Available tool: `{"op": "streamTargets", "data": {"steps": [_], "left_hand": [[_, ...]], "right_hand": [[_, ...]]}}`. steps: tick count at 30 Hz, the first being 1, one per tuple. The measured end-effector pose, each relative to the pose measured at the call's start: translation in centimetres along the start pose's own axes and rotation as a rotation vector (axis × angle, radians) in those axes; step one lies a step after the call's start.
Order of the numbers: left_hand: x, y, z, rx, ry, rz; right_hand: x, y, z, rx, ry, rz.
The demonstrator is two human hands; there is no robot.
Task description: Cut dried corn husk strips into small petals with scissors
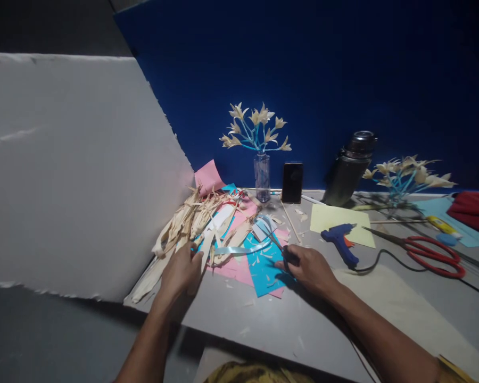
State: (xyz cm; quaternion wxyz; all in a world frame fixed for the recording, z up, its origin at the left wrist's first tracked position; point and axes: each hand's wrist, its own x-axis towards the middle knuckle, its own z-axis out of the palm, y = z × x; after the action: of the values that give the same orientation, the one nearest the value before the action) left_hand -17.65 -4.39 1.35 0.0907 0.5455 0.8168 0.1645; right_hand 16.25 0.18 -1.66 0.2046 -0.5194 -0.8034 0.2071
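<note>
My left hand (182,270) reaches to the near edge of a pile of dried corn husks (178,226). Its fingers are closed on a husk, though the fingertips are partly hidden. My right hand (309,267) grips small scissors (277,242) by their dark handles, blades pointing away over the papers. A shiny light blue ribbon (239,250) curves between the hands. Below the scissors lies a blue sheet of paper (263,274) scattered with husk scraps, on top of pink paper (235,268).
Behind stand a clear bottle (262,178) of husk flowers (259,119), a phone (292,182) and a dark flask (349,173). To the right are a blue glue gun (342,242) with a cord, large red-handled scissors (433,254) and more husk flowers (411,173). A white board (75,170) bounds the left.
</note>
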Motion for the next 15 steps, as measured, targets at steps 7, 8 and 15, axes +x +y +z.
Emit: {"op": "streamTargets", "data": {"steps": [7, 8, 15], "left_hand": [[-0.1, 0.3, 1.3, -0.093, -0.001, -0.014], [0.1, 0.0, 1.4, -0.140, 0.008, 0.000], [0.8, -0.5, 0.7, -0.294, 0.134, -0.038]], "right_hand": [[0.1, -0.3, -0.2, 0.007, -0.033, 0.006], [0.1, -0.3, -0.3, 0.005, -0.034, 0.006], [0.0, -0.4, -0.5, -0.001, -0.043, 0.009]]}}
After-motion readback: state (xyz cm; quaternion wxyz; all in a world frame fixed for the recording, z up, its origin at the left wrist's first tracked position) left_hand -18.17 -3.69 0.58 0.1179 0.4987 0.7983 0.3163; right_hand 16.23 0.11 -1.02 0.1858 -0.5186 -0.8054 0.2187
